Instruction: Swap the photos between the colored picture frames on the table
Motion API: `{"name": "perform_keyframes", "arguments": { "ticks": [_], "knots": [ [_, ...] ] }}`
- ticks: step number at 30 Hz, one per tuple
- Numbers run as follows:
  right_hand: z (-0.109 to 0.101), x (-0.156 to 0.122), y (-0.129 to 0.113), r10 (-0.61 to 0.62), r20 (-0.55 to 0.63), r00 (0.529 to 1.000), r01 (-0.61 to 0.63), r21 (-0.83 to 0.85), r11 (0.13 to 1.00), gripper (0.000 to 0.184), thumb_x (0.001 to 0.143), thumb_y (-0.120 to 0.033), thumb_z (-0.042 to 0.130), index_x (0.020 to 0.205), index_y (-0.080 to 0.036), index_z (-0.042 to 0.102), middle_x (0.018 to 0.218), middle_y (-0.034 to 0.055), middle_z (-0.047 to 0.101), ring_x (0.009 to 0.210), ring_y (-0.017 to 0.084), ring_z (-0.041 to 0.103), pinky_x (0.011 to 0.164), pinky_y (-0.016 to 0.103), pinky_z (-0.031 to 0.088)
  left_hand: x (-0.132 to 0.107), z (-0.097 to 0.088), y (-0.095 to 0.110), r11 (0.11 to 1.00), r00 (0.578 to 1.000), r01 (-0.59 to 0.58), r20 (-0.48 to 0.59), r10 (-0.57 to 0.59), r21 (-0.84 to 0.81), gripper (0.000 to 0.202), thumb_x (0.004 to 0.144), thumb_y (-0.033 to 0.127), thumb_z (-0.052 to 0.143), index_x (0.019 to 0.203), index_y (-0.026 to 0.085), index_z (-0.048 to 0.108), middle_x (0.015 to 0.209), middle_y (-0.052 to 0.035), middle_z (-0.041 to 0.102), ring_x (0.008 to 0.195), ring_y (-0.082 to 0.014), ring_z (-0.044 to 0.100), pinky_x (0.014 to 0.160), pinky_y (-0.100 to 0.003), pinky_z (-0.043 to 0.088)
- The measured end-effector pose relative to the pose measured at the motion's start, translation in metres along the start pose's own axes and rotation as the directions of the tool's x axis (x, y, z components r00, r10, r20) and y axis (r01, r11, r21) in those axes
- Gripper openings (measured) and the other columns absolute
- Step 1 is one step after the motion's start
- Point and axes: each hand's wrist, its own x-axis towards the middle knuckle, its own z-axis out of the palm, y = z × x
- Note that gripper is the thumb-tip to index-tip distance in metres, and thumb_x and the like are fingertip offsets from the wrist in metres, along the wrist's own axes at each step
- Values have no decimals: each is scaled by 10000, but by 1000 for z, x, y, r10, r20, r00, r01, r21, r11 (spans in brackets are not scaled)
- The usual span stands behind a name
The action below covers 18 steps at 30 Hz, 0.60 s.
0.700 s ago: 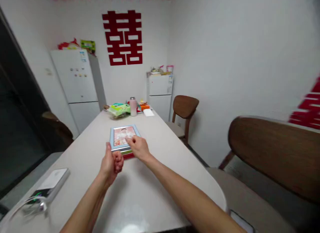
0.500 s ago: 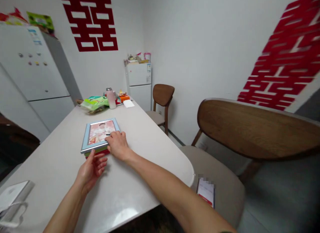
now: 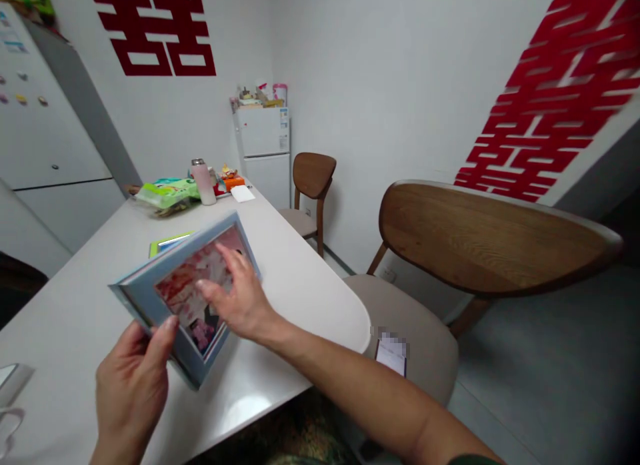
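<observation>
Pale blue borders the picture frame (image 3: 183, 285) that we hold tilted above the near part of the white bench (image 3: 300, 278). Our left hand (image 3: 134, 382) has a closed grip on its lower left edge, thumb on the front and fingers behind. Our right hand (image 3: 243, 298) is spread over the print, thumb and forefinger well parted; its grip has hold of nothing that we can see, and whether the fingertips touch the surface we cannot tell.

To handle it well, we judge that the left thumb should bear on the border rather than the print, the right fingers should go light on the surface, and the low corner should clear the bench.

Counting up, we have one frame raised and, lying behind it, at least one green-edged frame (image 3: 161, 244), mostly hidden, so we cannot say how many lie there. Farther along the bench we find one pink bottle (image 3: 204, 184) and one large green packet (image 3: 170, 194). Around us we count two wooden chairs (image 3: 495, 238), two refrigerators (image 3: 265, 135), two red wall decorations (image 3: 160, 28) and one phone (image 3: 391, 355), on the nearer seat.
</observation>
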Motion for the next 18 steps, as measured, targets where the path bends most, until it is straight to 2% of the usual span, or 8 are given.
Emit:
{"name": "perform_keyframes", "arguments": {
  "ticks": [2, 4, 6, 8, 9, 11, 15, 18],
  "knots": [
    [-14, -3, -4, 127, -26, 992, -115, 269, 956, 610, 712, -449, 479, 1235, -201, 290, 1192, 77, 410, 1051, 190, 420, 848, 345, 372, -13, -8, 8, 979, 987, -155, 71, 146, 136, 252, 698, 384, 532, 864, 203, 591, 674, 40, 648, 574, -124, 599, 410, -138, 445],
    [-26, -10, -7, 251, 59, 966, -245, 512, 823, 607, 730, -460, 449, 1252, -228, 244, 1166, 72, 442, 979, 186, 485, 748, 328, 430, -24, -13, 11, 920, 931, -352, 167, 325, 174, 265, 715, 323, 523, 949, 204, 560, 811, 14, 656, 636, -133, 614, 386, -132, 445],
    [-35, -17, -5, 343, 169, 924, -367, 643, 672, 602, 747, -456, 432, 1262, -242, 205, 1092, 62, 509, 891, 175, 536, 660, 304, 454, -32, -14, 9, 795, 803, -585, 248, 541, 160, 316, 723, 238, 504, 1034, 182, 511, 980, -37, 625, 806, -166, 606, 544, -183, 515],
    [-39, -23, 1, 411, 272, 870, -482, 649, 589, 601, 730, -429, 475, 1248, -224, 250, 1007, 50, 569, 816, 160, 567, 654, 290, 453, -38, -11, 3, 617, 637, -767, 323, 700, 175, 363, 696, 170, 498, 1058, 143, 493, 1040, -83, 604, 931, -198, 564, 731, -270, 510],
    [-39, -24, 5, 440, 303, 845, -526, 619, 583, 613, 705, -406, 516, 1236, -208, 283, 967, 43, 592, 783, 153, 576, 660, 282, 450, -41, -9, -1, 537, 571, -819, 361, 737, 202, 373, 680, 153, 495, 1052, 126, 499, 1034, -98, 608, 949, -208, 557, 765, -292, 500],
    [-36, -25, 16, 460, 352, 815, -579, 527, 622, 612, 656, -345, 571, 1203, -183, 349, 912, 31, 619, 727, 141, 584, 654, 263, 448, -47, -2, -9, 416, 493, -870, 429, 757, 266, 368, 658, 144, 485, 1022, 107, 524, 1002, -110, 627, 926, -214, 576, 736, -281, 517],
    [-24, -19, 43, 422, 430, 798, -542, 205, 815, 490, 640, -230, 527, 1118, -149, 460, 806, 15, 644, 623, 128, 575, 527, 213, 425, -55, 11, -22, 324, 467, -879, 488, 738, 350, 311, 683, 160, 445, 970, 128, 562, 970, -74, 647, 871, -192, 608, 682, -238, 533],
    [-17, -13, 61, 354, 369, 859, -308, -179, 934, 370, 658, -187, 456, 1013, -129, 543, 726, 15, 646, 582, 120, 557, 496, 196, 397, -55, 17, -28, 340, 488, -870, 531, 693, 357, 295, 709, 179, 424, 966, 145, 565, 981, -56, 644, 879, -177, 605, 702, -236, 526]
  ]
}}
